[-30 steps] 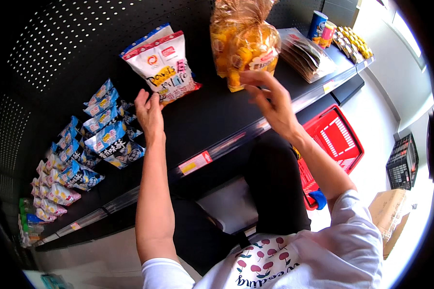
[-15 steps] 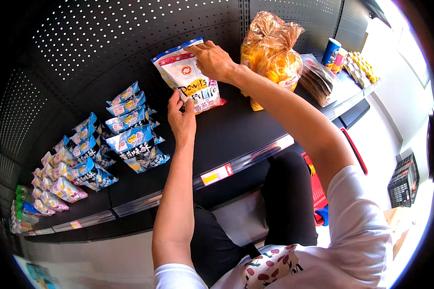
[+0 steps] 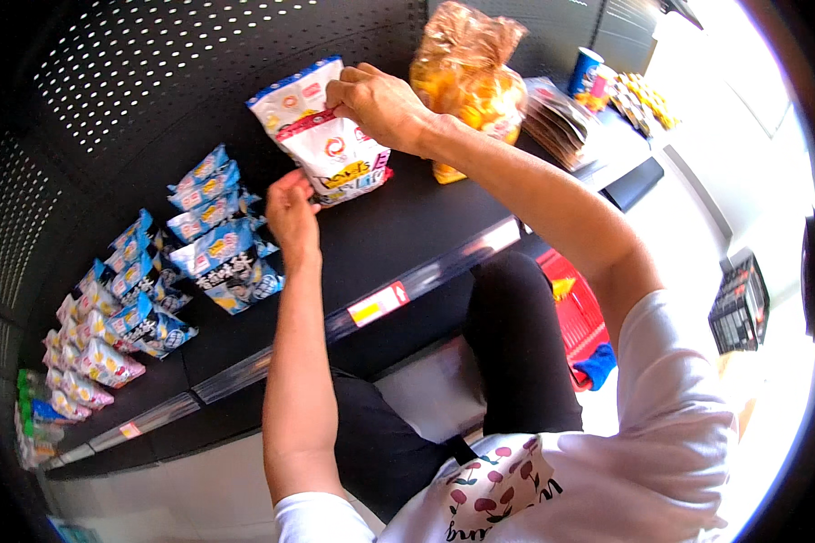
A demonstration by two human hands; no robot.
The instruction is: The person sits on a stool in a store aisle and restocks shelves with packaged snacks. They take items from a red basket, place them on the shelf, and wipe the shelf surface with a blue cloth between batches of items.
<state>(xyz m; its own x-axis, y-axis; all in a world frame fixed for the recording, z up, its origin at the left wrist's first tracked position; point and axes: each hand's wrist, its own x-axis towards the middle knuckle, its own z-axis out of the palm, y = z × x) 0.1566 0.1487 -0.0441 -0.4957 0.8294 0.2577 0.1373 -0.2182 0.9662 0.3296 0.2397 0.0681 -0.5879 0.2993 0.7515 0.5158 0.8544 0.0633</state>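
At the far left of the shelf (image 3: 407,244) we see rows of small pink and green packets (image 3: 81,371), then blue snack packets (image 3: 199,235) standing in tidy columns; that part looks already stocked. Next comes our left hand (image 3: 292,210), fingers bent and pressing against the lower left edge of the white snack bag (image 3: 330,145), which leans upright near the perforated back panel (image 3: 154,63). Our right hand (image 3: 380,101) is closed on the bag's top edge, pinching it. We judge the bag is being set in place, not yet let go. To its right stands a clear bag of orange snacks (image 3: 466,81), then flat dark packets (image 3: 561,118) and a blue cup (image 3: 587,68). Bare shelf lies in front of the bag, so more could go there. A red basket (image 3: 575,317) sits below.
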